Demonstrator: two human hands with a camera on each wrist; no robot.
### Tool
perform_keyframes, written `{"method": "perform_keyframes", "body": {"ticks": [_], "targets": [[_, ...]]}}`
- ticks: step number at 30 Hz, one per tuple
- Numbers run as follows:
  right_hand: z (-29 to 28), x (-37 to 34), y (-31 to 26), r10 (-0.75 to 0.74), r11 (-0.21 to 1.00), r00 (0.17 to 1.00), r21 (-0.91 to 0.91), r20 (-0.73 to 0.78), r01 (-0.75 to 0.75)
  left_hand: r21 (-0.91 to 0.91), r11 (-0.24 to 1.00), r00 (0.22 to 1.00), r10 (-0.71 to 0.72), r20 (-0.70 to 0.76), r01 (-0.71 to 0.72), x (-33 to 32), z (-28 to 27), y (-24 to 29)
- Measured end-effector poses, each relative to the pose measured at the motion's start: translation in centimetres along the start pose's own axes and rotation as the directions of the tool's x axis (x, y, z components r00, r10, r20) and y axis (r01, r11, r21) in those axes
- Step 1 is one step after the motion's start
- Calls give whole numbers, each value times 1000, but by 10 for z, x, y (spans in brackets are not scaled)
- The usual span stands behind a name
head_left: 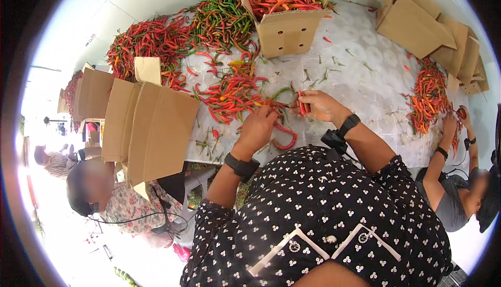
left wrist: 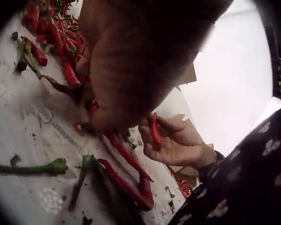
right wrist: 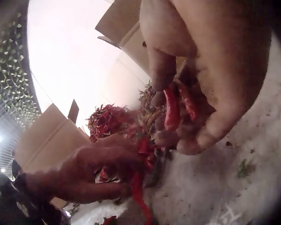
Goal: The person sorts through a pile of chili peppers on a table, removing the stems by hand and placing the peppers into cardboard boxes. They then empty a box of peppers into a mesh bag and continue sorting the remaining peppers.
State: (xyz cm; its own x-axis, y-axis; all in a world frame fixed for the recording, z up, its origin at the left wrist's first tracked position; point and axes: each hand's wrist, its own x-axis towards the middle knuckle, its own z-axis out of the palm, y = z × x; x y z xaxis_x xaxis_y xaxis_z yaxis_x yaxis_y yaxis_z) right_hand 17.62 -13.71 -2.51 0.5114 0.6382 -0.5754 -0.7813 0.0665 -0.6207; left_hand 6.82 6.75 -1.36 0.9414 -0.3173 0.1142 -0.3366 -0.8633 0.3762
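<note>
Several red chili peppers lie in a small heap (head_left: pixel 222 99), mixed with a few green ones, in front of me. At its near edge my left hand (head_left: pixel 258 129) pinches a red chili (left wrist: pixel 93 107) between thumb and fingertips, mostly hidden by the hand. Just right of it, my right hand (head_left: pixel 323 106) holds two short red chilies (right wrist: pixel 172 110) in its curled fingers, over the table. A long, bent red chili (head_left: pixel 286 142) lies below the left fingers. In the left wrist view, a green chili stem (left wrist: pixel 30 168) rests on the pale surface.
Larger red (head_left: pixel 148 39) and green (head_left: pixel 222 18) chili piles sit at the back. A full cardboard box (head_left: pixel 287 34) stands behind the heap. Open boxes (head_left: pixel 162 130) flank the left. Loose stems dot the table (head_left: pixel 365 104). Another person (head_left: pixel 454 193) works at the right pile (head_left: pixel 429 96).
</note>
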Motion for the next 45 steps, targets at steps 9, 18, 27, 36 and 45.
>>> {"method": "perform_keyframes", "body": {"ticks": [9, 18, 27, 36, 45], "targets": [[12, -4, -15, -142, 970, 988, -207, -67, 126, -26, 998, 994, -57, -97, 55, -4, 9, -17], [6, 10, -20, -257, 943, 966, -222, -19, 246, -67, 991, 993, 109, -52, -112, 13, -7, -10], [15, -2, -21, -187, 976, 980, -128, -74, 177, -415, 886, 962, -261, -77, 207, 18, 1, -6], [53, -7, -30, -221, 922, 971, -306, 95, 239, -943, -6, 904, -282, 320, 332, 34, -22, 2], [48, -2, -26, -416, 866, 906, -337, -77, 369, -920, 187, 897, -354, 264, 345, 28, -11, 5]]}}
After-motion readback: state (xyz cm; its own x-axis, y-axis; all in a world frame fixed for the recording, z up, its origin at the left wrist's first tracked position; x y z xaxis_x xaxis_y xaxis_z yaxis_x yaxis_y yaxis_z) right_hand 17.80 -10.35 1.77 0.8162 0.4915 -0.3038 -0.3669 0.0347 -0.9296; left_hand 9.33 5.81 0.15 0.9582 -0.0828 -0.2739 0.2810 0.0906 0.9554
